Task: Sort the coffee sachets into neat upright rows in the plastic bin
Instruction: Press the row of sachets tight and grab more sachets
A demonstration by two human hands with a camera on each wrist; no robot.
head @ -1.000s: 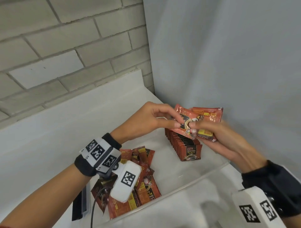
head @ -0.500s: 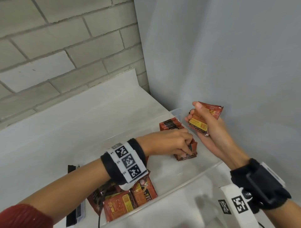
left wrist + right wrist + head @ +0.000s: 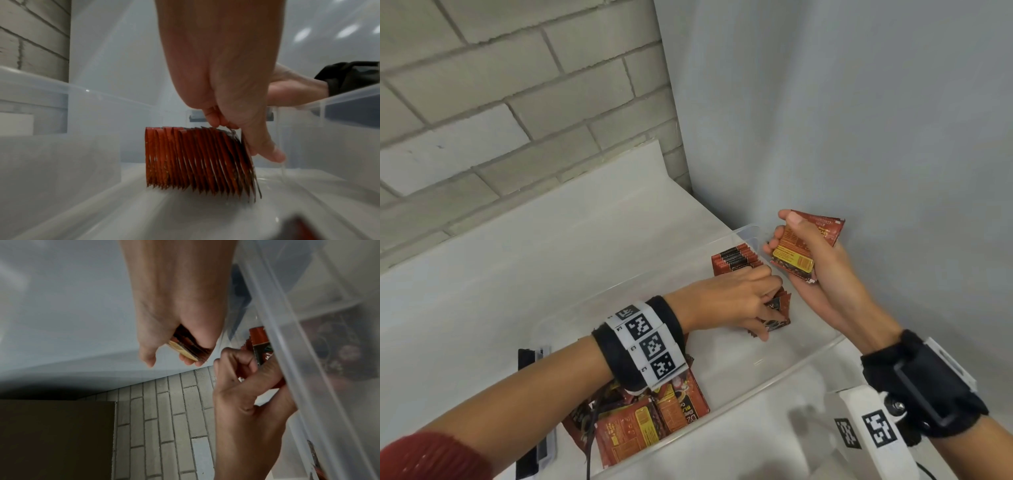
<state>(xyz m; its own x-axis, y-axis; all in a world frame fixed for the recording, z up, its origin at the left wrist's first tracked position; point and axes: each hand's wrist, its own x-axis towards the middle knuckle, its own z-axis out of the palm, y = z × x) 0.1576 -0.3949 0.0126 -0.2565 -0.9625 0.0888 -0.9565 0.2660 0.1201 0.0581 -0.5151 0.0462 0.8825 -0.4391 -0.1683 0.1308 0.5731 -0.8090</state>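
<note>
Left hand (image 3: 736, 301) pinches the end sachet (image 3: 779, 313) of the row (image 3: 191, 159); only the left wrist cam shows it leaning. Right hand (image 3: 822, 270) clutches a stack (image 3: 801, 246). Loose packs (image 3: 654, 418) read "D2".

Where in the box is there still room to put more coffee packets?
The plastic bin has bare floor between the upright row and the loose pile, along the near wall. It is crowded at the row's near end, where the left hand holds a sachet, and in the pile's corner.
</note>
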